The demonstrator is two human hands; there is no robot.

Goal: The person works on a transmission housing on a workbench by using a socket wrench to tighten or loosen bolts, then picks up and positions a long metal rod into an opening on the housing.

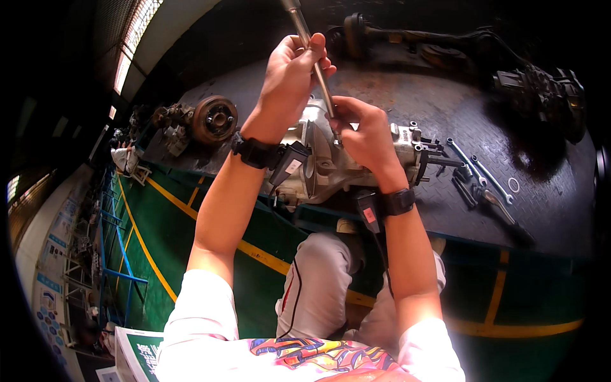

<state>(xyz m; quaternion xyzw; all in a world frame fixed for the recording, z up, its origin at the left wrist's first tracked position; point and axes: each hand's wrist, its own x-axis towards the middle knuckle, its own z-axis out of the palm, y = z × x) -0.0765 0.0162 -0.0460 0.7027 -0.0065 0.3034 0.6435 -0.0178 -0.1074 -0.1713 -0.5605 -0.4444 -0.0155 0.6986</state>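
A long silvery metal bar [324, 86] slants over a metal gearbox housing [324, 167], its thicker upper end leaving the picture at the top. My left hand [287, 76] is closed round the bar's middle, thumb along it. Lower down, the fingers of my right hand [366, 132] pinch the bar near its lower end. That end lies just above or against the housing; which one, I cannot tell. My right fingers partly hide the spot. Black straps with small boxes circle both wrists.
A dark metal bench [445, 210] bears the housing. On its right lie several wrenches [474, 167], a ring [513, 184] and a dark-handled tool [503, 210]. A rusty brake drum [214, 119] stands left, an axle [420, 35] at the back, and a dark assembly [541, 95] far right.
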